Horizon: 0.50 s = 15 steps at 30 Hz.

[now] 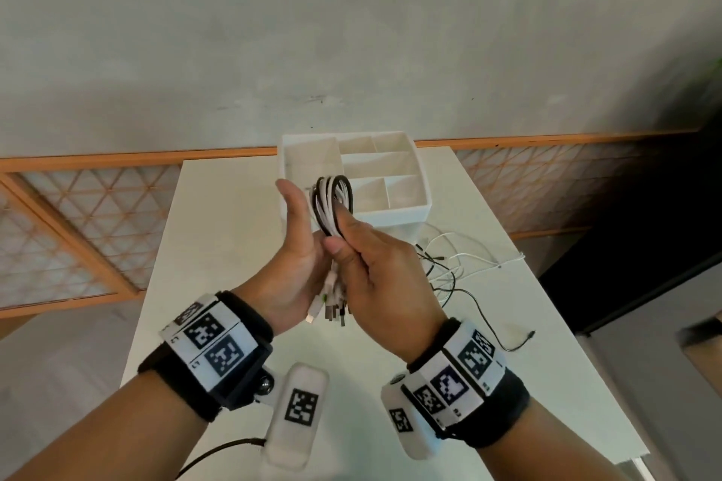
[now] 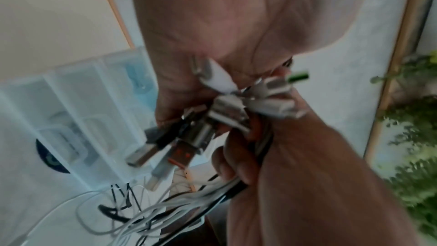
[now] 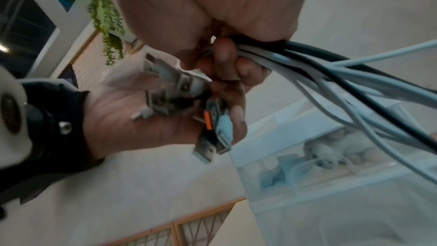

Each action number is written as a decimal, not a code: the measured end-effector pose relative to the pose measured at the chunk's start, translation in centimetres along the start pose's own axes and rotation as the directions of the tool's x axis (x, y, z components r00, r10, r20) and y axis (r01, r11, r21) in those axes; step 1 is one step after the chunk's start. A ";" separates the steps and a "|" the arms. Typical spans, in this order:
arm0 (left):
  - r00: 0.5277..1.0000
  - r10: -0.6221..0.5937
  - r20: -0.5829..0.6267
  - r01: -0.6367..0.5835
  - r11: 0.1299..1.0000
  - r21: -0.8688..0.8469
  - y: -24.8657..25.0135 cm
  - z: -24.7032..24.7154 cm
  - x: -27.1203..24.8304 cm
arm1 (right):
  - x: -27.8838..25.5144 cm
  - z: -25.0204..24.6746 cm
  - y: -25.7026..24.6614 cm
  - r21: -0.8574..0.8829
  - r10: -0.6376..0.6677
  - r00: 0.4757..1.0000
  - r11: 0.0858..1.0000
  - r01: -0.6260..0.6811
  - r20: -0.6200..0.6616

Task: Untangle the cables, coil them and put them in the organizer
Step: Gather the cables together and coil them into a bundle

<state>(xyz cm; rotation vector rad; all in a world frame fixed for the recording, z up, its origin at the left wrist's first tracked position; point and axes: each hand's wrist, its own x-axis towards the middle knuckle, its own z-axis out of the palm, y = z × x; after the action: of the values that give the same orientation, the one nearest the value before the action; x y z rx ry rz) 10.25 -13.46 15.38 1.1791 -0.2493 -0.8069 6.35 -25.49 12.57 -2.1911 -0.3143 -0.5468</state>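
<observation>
My right hand [image 1: 363, 262] grips a bundle of black and white cables [image 1: 332, 203] above the white table. The loops stand up out of the fist and the plugs [image 1: 332, 308] hang below it. My left hand [image 1: 297, 254] stands just left of the bundle, fingers straight and pointing up, palm against the cables. In the right wrist view the plugs [image 3: 189, 100] lie against the open left palm [image 3: 132, 122]. The white organizer [image 1: 390, 212] with several compartments stands just behind the hands. More loose cables [image 1: 449, 266] lie tangled on the table to the right.
The white table [image 1: 218, 246] is narrow, with a drop on its left and right edges. A thin black cable end [image 1: 523, 340] lies near the right edge. A grey wall and an orange-framed lattice panel [image 1: 78, 226] stand behind.
</observation>
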 end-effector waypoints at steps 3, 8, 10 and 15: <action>0.994 -0.011 -0.106 0.027 0.988 0.150 0.5 0.0 -0.4 | -0.3 0.4 0.2 -0.024 -0.031 0.998 0.999 0.032 0.049; 0.965 -0.005 -0.261 0.026 0.997 0.075 0.4 -1.3 -0.1 | -0.3 -1.4 -1.2 0.153 -0.038 0.980 0.988 0.008 0.193; 0.962 0.019 -0.274 0.016 0.992 0.125 0.4 -1.5 0.1 | 0.1 -3.0 -1.2 0.148 0.020 0.999 0.989 -0.024 0.025; 0.996 0.068 -0.058 -0.028 0.854 0.520 0.5 -0.7 -0.1 | 2.8 -5.0 -1.7 -0.086 -0.119 0.990 0.988 0.125 0.078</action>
<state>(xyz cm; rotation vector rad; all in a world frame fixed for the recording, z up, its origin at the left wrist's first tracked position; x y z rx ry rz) 10.80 -12.79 15.61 1.7030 -0.4531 -0.6650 6.69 -28.26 17.85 -2.2944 -0.4732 -0.5591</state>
